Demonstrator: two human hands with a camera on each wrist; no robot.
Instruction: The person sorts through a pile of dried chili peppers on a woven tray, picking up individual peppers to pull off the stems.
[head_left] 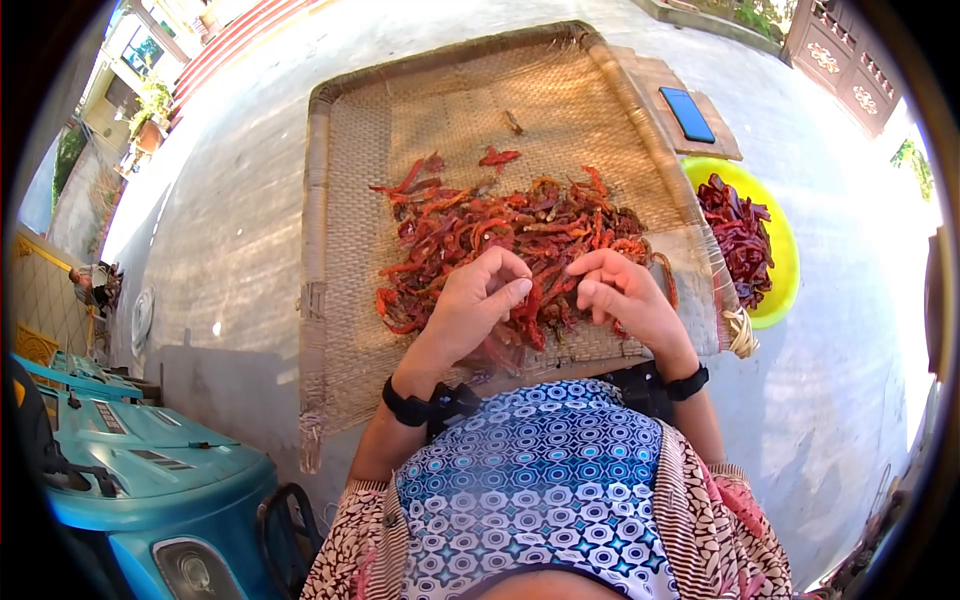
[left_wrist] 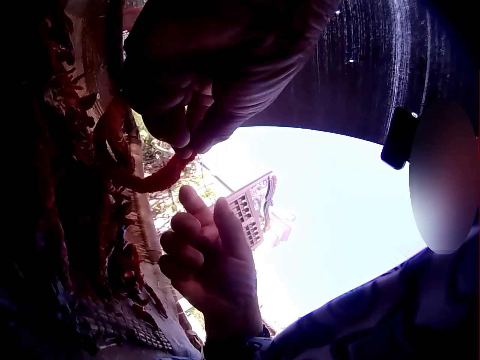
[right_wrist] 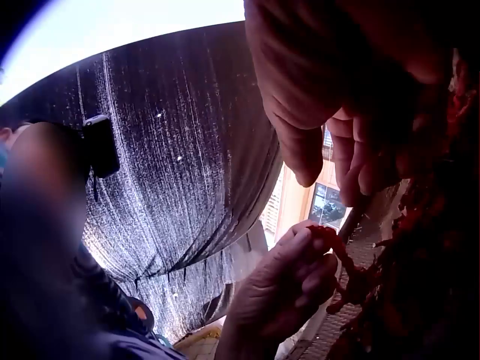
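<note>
A pile of dried red chilies (head_left: 500, 230) lies on a woven tray (head_left: 400, 110). Above its near side, the left hand (head_left: 470, 305) pinches one red chili (left_wrist: 154, 180) between thumb and fingertips; in the right wrist view the chili (right_wrist: 341, 259) hangs from that hand (right_wrist: 277, 289). To its right the right hand (head_left: 635, 305) is held over the pile, a short gap from the left. Its fingers are loosely bent with nothing seen between them, and the thumb stands apart in the left wrist view, where this hand (left_wrist: 217, 262) is below the chili.
A yellow-green basin (head_left: 785, 270) of darker red chilies stands right of the tray. A blue phone (head_left: 687, 114) lies on a board (head_left: 640, 75) beyond it. At lower left is a teal vehicle (head_left: 170, 450). A seated person (head_left: 95, 287) is at far left.
</note>
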